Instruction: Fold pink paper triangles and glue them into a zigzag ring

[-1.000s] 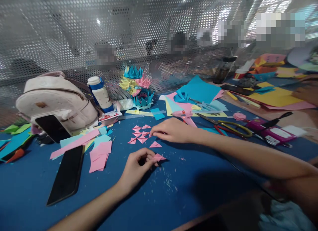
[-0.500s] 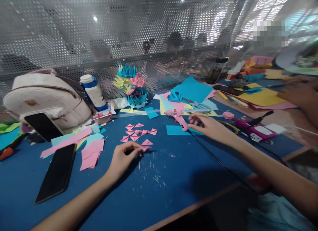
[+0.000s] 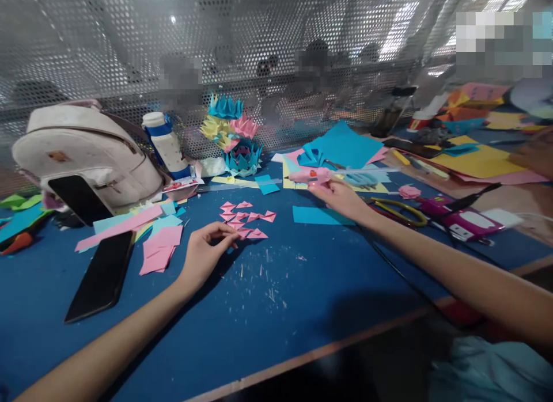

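My left hand (image 3: 206,251) is low over the table, its thumb and fingers pinched at the edge of a small pink folded paper triangle (image 3: 243,233). Just beyond it lie several more pink folded triangles (image 3: 253,216) in a loose group. My right hand (image 3: 339,199) is wrapped round the handle of a pink hot glue gun (image 3: 317,175), whose nozzle points left. A clear glue stick (image 3: 367,171) sticks out of the gun's back. Below the gun, a blue paper strip (image 3: 322,215) lies flat.
A black phone (image 3: 101,278), pink paper pieces (image 3: 162,249) and a pale backpack (image 3: 86,154) are on the left. Behind stand a bottle (image 3: 166,145) and stacked paper crowns (image 3: 228,134). Yellow-handled scissors (image 3: 401,212) and a magenta device (image 3: 460,217) lie right; a black cord (image 3: 400,275) trails off.
My right hand has closed round the glue gun, which is now lifted and turned level. My left hand has moved slightly with the pink triangle, nearer the others. The view has shifted a little.
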### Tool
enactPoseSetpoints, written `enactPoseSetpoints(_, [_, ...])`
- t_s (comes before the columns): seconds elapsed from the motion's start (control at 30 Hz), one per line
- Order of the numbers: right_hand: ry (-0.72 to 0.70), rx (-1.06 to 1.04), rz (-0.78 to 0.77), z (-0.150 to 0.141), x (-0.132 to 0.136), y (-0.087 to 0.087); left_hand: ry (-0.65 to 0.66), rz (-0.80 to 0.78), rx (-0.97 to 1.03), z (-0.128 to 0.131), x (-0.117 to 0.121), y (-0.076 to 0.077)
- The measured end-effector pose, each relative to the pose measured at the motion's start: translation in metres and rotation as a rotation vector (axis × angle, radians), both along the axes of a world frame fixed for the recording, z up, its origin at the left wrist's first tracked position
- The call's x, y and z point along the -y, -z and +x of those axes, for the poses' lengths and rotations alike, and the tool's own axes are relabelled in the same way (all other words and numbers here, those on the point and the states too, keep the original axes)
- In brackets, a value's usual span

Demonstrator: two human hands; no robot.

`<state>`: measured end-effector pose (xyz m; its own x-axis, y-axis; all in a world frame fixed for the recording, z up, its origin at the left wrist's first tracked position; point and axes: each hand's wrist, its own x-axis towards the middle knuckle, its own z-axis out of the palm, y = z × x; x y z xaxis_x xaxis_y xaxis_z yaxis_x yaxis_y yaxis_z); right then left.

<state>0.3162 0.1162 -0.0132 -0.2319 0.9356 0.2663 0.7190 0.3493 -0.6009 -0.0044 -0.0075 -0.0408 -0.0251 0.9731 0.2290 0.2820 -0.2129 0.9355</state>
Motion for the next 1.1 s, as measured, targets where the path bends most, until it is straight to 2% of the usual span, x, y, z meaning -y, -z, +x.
enactPoseSetpoints(0.07, [-0.107,-0.159,-0.095,-0.005,0.008,-0.009,-0.027,0.042,-0.028,-0.002,-0.001,-0.001])
enactPoseSetpoints(0.17, [-0.364,-0.335,-0.28,-0.016,0.026,-0.016,-0.073,0.088,-0.051,-0.005,-0.001,-0.002])
enactPoseSetpoints(0.27, [-0.526,-0.404,-0.409,-0.027,0.042,-0.011,-0.081,0.094,-0.057,-0.005,0.0,-0.004])
enactPoseSetpoints(0.37, [-0.598,-0.422,-0.534,-0.031,0.051,-0.002,-0.07,0.101,-0.063,-0.003,0.002,-0.004])
enactPoseSetpoints(0.47, [-0.61,-0.431,-0.607,-0.028,0.053,0.004,-0.048,0.115,-0.073,-0.001,0.004,-0.004])
enactPoseSetpoints(0.67, [-0.591,-0.418,-0.639,-0.024,0.051,0.012,-0.012,0.155,-0.076,-0.001,0.004,-0.003])
enactPoseSetpoints(1.1, [-0.604,-0.403,-0.654,-0.027,0.053,0.014,0.025,0.193,-0.1,-0.002,0.004,-0.003])
